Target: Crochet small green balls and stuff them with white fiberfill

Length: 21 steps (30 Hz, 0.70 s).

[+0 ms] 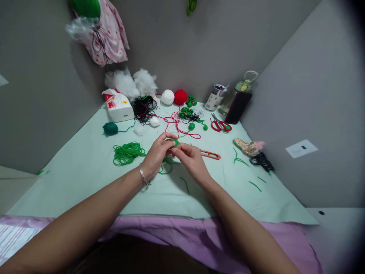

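My left hand [156,154], a bracelet on its wrist, is closed around a small piece of green crochet [175,143]. My right hand [191,158] pinches at the piece's near side, with fingertips touching those of the left. The fingers cover most of it. A thin tip sticks up by my right fingers, too small to name. Green yarn [167,167] loops on the table below both hands. Left of them lies a loose heap of green yarn [128,153]. Just beyond my right hand rests an orange slotted tool [211,154], one end hidden.
Red-handled scissors [221,125], a phone [238,108], a bottle [228,102] and a pen cup [215,98] stand or lie back right. A tissue pack [119,108], stuffing [125,84], a red yarn ball [180,97] and tangled black yarn [144,109] are at the back.
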Each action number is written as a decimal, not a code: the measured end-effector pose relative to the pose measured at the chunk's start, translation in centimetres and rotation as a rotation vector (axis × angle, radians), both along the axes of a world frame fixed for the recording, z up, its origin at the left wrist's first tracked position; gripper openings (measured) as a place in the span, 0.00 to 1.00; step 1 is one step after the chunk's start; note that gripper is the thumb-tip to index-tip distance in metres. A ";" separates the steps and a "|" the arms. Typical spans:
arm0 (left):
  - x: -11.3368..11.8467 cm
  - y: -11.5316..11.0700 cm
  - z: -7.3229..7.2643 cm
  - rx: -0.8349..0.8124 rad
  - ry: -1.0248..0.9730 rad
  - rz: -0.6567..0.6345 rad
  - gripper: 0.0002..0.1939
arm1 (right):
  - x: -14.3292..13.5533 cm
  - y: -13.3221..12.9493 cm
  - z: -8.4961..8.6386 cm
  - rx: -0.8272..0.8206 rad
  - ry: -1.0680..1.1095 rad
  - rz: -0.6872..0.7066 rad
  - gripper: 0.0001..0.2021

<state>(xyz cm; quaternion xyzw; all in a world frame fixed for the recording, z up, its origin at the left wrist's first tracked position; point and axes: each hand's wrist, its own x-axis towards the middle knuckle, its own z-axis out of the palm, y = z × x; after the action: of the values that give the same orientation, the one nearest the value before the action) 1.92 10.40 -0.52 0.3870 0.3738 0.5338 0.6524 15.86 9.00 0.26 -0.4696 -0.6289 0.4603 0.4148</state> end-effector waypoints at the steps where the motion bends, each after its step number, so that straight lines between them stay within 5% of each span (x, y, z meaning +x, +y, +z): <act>1: -0.2 0.1 0.1 0.010 0.004 -0.016 0.09 | 0.4 0.2 0.2 -0.019 0.030 -0.012 0.15; 12: -1.8 0.4 0.7 -0.034 0.062 -0.401 0.16 | 2.8 1.2 0.8 -0.098 0.205 -0.043 0.13; 21: -1.5 0.4 0.8 -0.011 0.115 -0.434 0.16 | 3.2 0.8 1.6 -0.082 0.161 0.097 0.16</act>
<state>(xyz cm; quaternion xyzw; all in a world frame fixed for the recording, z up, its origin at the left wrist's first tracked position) 0.38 10.78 0.27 0.4848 0.3213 0.3558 0.7316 19.03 9.83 1.83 -0.4166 -0.5961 0.5416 0.4216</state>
